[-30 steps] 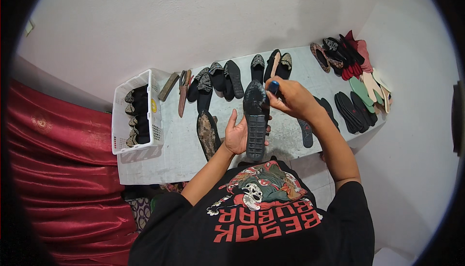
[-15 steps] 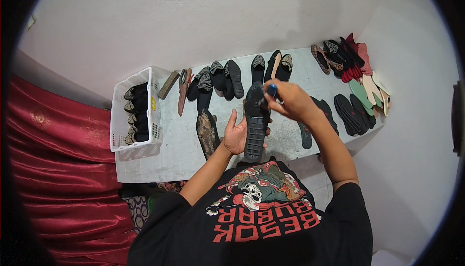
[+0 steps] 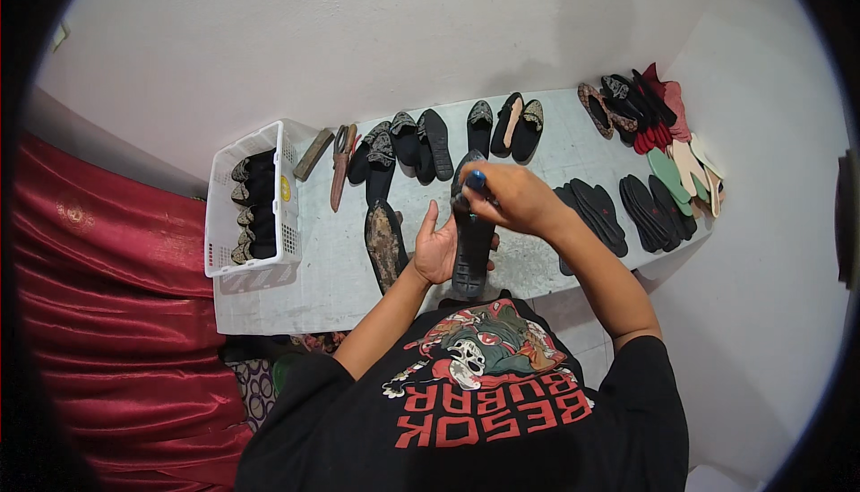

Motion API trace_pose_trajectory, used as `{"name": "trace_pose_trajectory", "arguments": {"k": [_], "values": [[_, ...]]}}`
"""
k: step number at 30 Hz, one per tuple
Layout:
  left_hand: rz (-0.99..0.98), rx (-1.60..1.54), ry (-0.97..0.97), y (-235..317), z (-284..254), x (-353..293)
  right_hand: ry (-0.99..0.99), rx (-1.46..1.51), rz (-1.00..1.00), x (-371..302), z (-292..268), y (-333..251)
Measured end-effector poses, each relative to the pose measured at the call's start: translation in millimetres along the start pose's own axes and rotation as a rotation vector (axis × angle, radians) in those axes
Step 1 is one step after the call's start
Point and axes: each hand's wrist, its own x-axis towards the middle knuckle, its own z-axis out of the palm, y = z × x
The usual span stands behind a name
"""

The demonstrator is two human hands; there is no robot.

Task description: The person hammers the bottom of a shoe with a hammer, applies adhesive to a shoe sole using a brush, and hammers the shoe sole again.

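My left hand is closed around a black shoe sole, its ridged underside turned up and its toe pointing away from me. Whether a whole shoe sits beneath the sole is hidden. Over the toe half, my right hand grips a blue-handled tool; its working end is covered by the fingers, so its kind is unclear. Just left of my left hand lies another shoe with a worn, mottled brown surface facing up.
A white plastic basket of patterned black shoes stands at the table's left end. Beside it are a wooden block and scissors. Several black flats line the back. Black soles and green and cream pieces lie right.
My right hand has moved left and slightly nearer with the blue-handled tool, across the sole's toe half. My left hand keeps its hold in about the same place.
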Motion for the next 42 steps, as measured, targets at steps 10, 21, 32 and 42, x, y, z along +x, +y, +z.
{"name": "trace_pose_trajectory", "arguments": {"k": [10,21,32,42], "values": [[-0.003,0.003,0.084,-4,-6,-4,0.177,-0.090,-0.038,7,8,15],[0.145,0.062,0.239,2,-24,-3,0.319,0.217,0.267,8,18,66],[0.314,0.226,0.423,29,-36,-26,0.280,0.043,0.807,-111,137,194],[0.323,0.292,0.442,26,-28,-10,0.204,0.019,0.860,-112,142,182]]}}
